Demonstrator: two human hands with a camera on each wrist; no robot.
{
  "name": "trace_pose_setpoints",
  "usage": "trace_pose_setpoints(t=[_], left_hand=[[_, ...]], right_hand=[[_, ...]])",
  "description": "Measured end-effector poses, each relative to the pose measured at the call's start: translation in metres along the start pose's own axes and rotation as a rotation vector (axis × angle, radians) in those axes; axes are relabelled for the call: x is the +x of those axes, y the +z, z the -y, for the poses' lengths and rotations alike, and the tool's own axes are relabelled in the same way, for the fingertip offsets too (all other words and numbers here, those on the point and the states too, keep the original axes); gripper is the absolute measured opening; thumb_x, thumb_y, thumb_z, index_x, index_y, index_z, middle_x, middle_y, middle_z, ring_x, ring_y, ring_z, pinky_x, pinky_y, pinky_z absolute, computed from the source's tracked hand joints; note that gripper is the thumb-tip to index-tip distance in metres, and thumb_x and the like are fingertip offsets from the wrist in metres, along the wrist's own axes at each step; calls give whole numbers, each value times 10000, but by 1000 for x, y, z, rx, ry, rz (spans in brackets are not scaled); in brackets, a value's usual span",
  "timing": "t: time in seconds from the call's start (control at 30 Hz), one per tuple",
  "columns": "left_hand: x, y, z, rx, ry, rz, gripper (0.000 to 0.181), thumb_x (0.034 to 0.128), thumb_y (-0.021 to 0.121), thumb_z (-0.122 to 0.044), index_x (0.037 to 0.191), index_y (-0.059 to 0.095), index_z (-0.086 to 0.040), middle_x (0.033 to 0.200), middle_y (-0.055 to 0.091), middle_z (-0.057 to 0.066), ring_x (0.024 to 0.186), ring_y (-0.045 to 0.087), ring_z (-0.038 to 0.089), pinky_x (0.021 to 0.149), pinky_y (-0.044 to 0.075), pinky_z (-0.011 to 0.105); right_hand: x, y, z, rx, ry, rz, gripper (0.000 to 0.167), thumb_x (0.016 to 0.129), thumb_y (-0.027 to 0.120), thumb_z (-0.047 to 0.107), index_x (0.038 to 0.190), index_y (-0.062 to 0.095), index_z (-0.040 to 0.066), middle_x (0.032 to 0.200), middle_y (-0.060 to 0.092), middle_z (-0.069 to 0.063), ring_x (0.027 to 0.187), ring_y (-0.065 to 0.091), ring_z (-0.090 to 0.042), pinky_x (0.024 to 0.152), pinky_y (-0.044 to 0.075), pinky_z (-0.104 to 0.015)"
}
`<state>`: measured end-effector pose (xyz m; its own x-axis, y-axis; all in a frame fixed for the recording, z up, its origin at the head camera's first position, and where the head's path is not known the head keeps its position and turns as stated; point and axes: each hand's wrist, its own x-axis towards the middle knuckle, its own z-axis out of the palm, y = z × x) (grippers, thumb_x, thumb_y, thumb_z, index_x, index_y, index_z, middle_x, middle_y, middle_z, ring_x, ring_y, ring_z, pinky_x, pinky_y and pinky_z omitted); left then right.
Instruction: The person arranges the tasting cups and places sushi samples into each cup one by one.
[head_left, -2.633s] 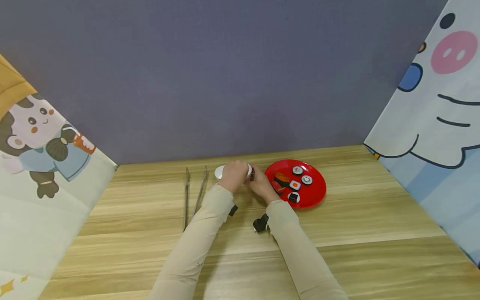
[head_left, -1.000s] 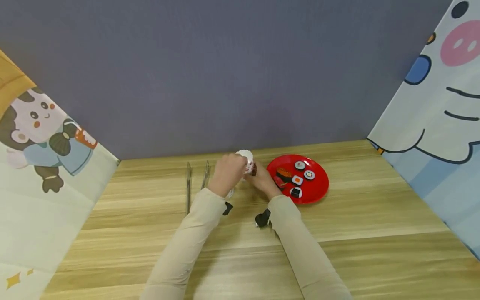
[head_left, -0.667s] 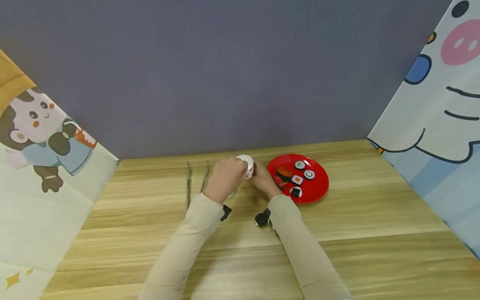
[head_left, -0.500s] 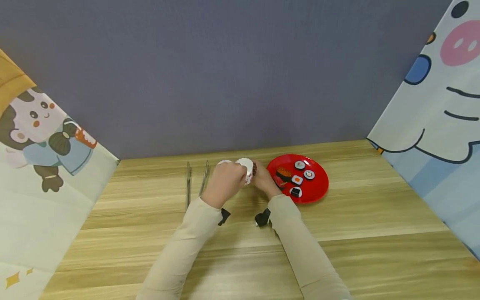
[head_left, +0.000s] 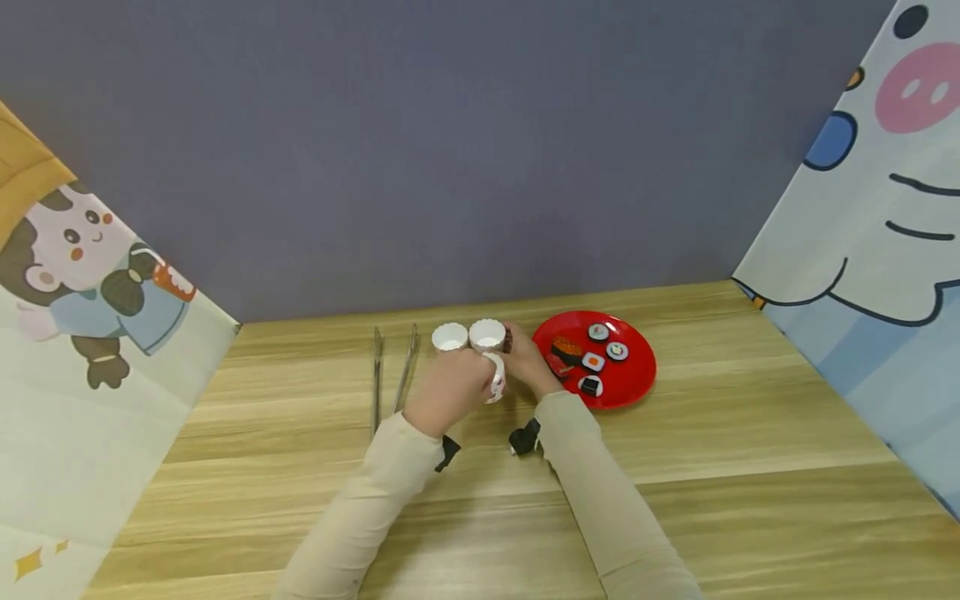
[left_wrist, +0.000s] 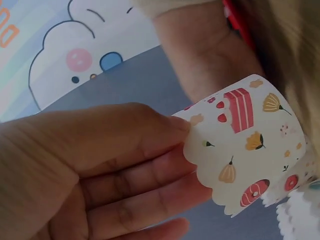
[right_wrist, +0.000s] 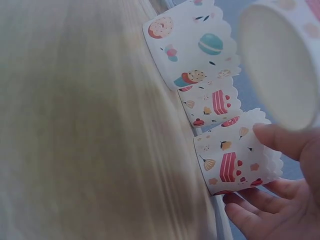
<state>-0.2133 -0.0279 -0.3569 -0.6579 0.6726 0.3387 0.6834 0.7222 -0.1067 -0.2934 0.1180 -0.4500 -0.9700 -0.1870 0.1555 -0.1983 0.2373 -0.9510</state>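
My left hand (head_left: 450, 385) pinches a white patterned paper cup (head_left: 497, 379) by its scalloped rim; in the left wrist view, its thumb and fingers hold this cup (left_wrist: 235, 145) tilted. Behind it two similar cups (head_left: 450, 337) (head_left: 487, 334) stand side by side. With thumb and fingers, my right hand (head_left: 528, 360) grips the right-hand one. From the right wrist, three cups show upright in a row, the nearest cup (right_wrist: 232, 160) within the right hand (right_wrist: 280, 185), while the lifted cup (right_wrist: 280, 65) is tilted above. In the head view, my left hand hides part of the group.
A red plate (head_left: 633, 379) with several sushi pieces (head_left: 592, 362) lies right of my right hand. Two metal tongs-like utensils (head_left: 377, 375) (head_left: 406, 367) lie left of the cups. A grey panel (head_left: 480, 150) stands behind the table, with cartoon-printed panels at both sides.
My left hand has brought its cup toward the near side from behind, uncovering the two rear cups. My right hand has stayed nearly in place.
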Motion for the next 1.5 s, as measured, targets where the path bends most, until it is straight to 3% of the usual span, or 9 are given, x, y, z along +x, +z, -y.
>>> trace_pose_setpoints(t=[0.13,0.27,0.43,0.57,0.87,1.0,1.3,1.5], left_hand=[[-1,6,-4,55,1,57,304,731,751,-139,527,525,-155,538,511,-37,486,453,82,444,442,298],[-4,12,-7,48,-2,101,218,701,741,-107,558,582,-147,629,571,-6,563,544,126,478,462,312],[-6,20,-6,44,21,86,171,692,742,-78,590,623,-147,693,599,4,639,574,149,501,477,310],[-6,25,-4,18,29,63,190,691,746,-70,583,613,-152,653,586,-10,611,562,145,500,467,312],[-2,36,1,-18,24,27,357,676,656,52,483,446,-163,535,365,-57,517,347,80,425,397,280],[0,39,2,-5,22,20,361,671,646,67,483,441,-163,530,339,-63,506,316,77,406,386,268],[0,43,2,18,14,-4,232,683,737,-29,547,596,-154,553,548,-23,517,536,139,428,454,313],[4,41,8,1,0,49,235,708,784,-172,571,593,-168,562,556,-40,511,513,121,449,446,314]], right_hand=[[-1,0,1,-83,45,-33,578,852,650,73,1344,384,-74,1316,485,-244,1222,466,-356,1026,364,-452],[-1,0,0,-98,40,-42,569,843,633,64,1335,387,-79,1314,485,-249,1230,462,-358,1032,358,-449],[-1,1,0,-65,39,-34,560,851,622,55,1336,377,-81,1312,484,-252,1215,473,-357,1024,370,-443],[0,1,0,-60,53,-28,556,861,622,56,1340,372,-74,1311,486,-246,1200,488,-353,1012,386,-436],[1,2,1,-94,69,-49,559,860,631,57,1341,381,-80,1295,504,-247,1185,502,-353,1002,394,-431],[1,2,1,-93,68,-48,567,864,637,61,1348,377,-78,1300,501,-244,1190,499,-351,1004,393,-429],[0,1,0,-94,61,-50,578,862,650,80,1349,380,-73,1313,494,-244,1205,489,-354,1011,385,-435],[0,1,0,-80,69,-42,589,854,644,85,1354,374,-68,1315,494,-237,1211,484,-343,1016,379,-435]])
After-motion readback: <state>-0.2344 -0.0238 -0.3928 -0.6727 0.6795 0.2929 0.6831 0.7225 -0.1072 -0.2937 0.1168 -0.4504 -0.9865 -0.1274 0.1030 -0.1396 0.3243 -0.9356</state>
